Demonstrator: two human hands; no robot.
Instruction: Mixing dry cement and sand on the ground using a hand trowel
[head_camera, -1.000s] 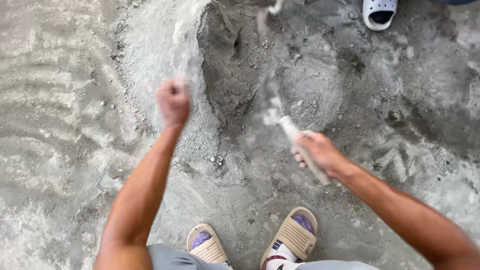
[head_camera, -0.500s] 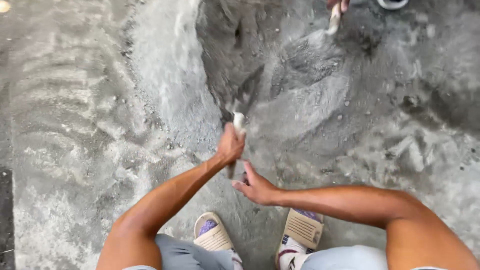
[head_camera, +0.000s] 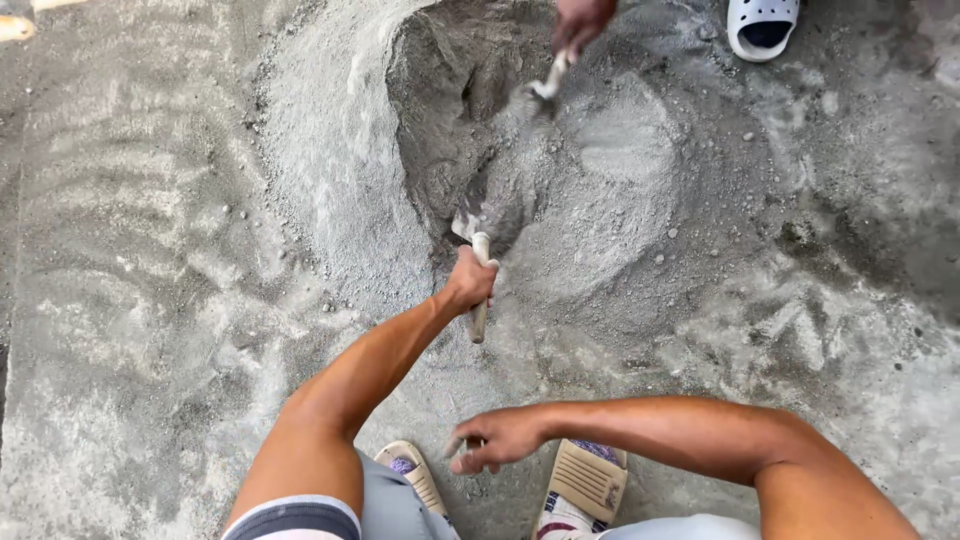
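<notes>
My left hand grips the short wooden handle of a digging tool. Its metal blade is sunk into the dark hollow of a grey pile of sand and cement. Lower down, near my knees, my right hand hovers off the handle with its fingers loosely bent and nothing clearly in them. At the top edge another person's hand holds a second tool that digs into the same pile.
The ground all round is grey concrete dusted with powder and scraped in ridges at the left. My sandalled feet stand at the bottom. Someone's white clog sits at the top right.
My left hand took over the handle from my right hand and pushed the blade forward into the pile. My right hand dropped back toward my body. The other person's tool came down into the pile.
</notes>
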